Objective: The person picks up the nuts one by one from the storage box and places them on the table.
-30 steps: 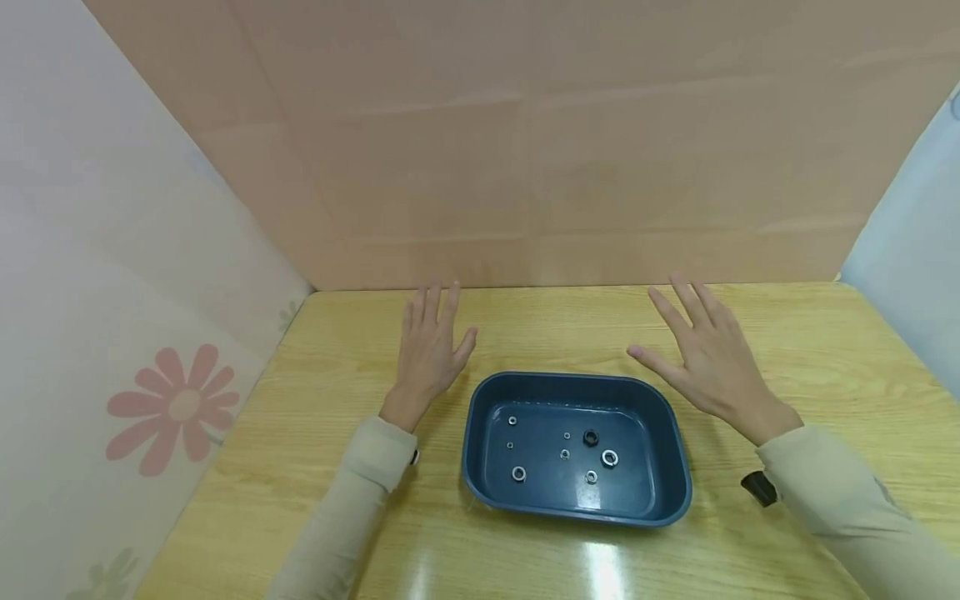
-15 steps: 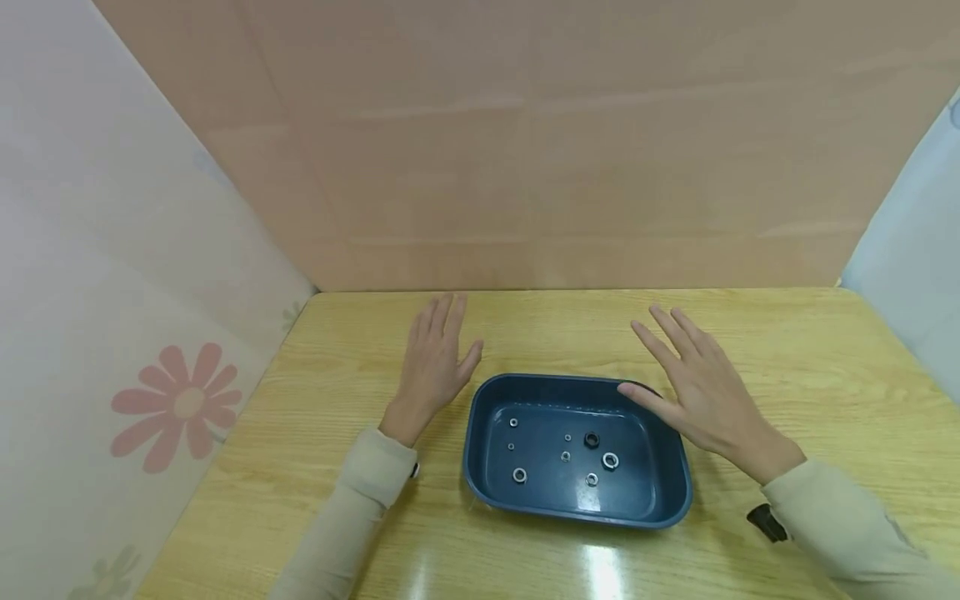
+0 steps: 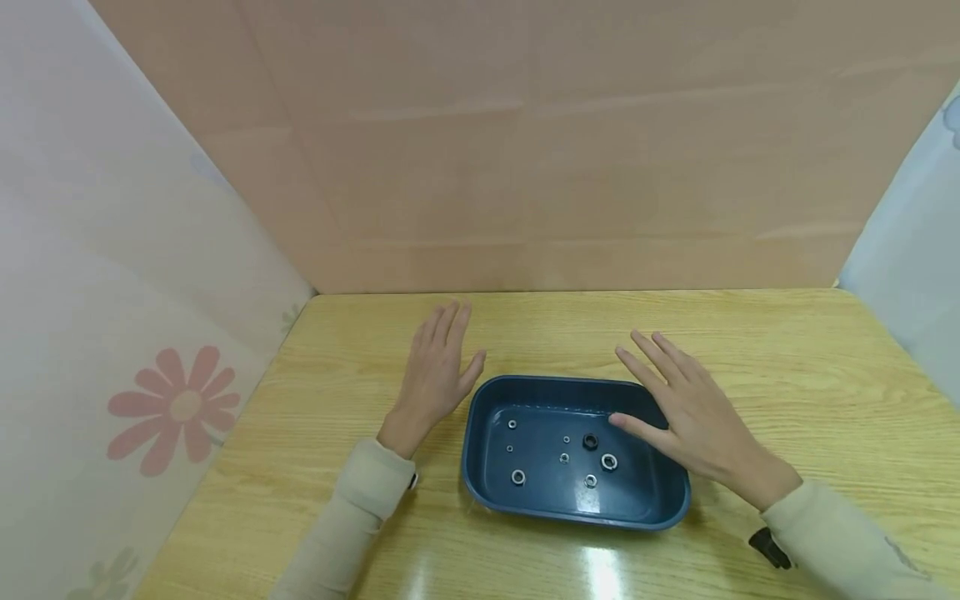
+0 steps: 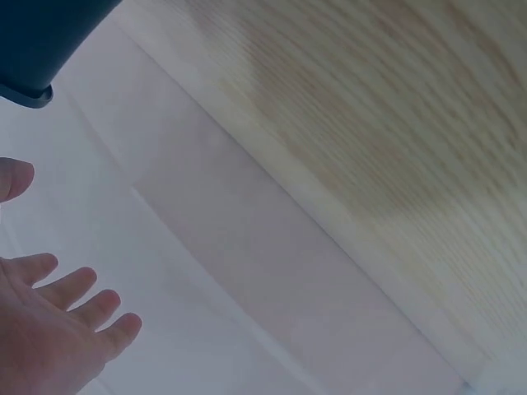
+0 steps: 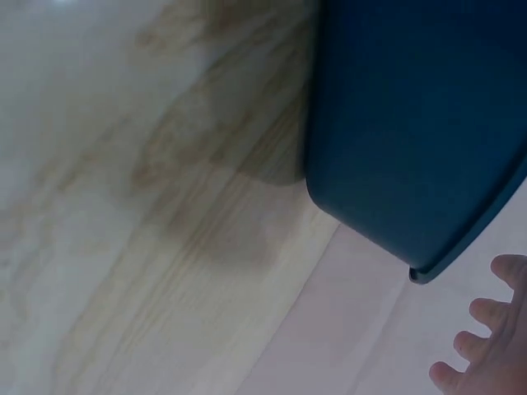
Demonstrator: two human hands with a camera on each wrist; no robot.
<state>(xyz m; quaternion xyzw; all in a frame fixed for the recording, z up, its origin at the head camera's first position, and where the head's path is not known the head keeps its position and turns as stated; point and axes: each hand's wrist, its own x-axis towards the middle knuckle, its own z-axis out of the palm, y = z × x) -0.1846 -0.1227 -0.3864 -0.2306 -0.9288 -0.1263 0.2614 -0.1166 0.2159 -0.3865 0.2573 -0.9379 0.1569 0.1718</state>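
Note:
A dark blue rectangular tray (image 3: 576,522) with rounded corners stands on the table, and several metal nuts of different sizes lie spread on its floor. Among them are a black nut (image 3: 590,442), a larger silver nut (image 3: 609,462) beside it, and another silver nut (image 3: 518,477) at the near left. My left hand (image 3: 431,375) hovers beside the tray's far left corner with its fingers straight, holding nothing. Over the tray's right side hangs my right hand (image 3: 697,417), fingers spread, thumb above the inside. In the right wrist view the tray's outer wall (image 5: 412,123) fills the upper right.
The wooden table (image 3: 360,350) reaches back to a brown paper-like backdrop (image 3: 525,167). At the left stands a pale sheet (image 3: 150,275) with a pink flower print. A light blue sheet (image 3: 915,233) closes off the right side.
My right hand has come down and leftward, from beyond the tray's right corner to above its right side. The left hand has shifted slightly toward me and right. The nuts keep their places.

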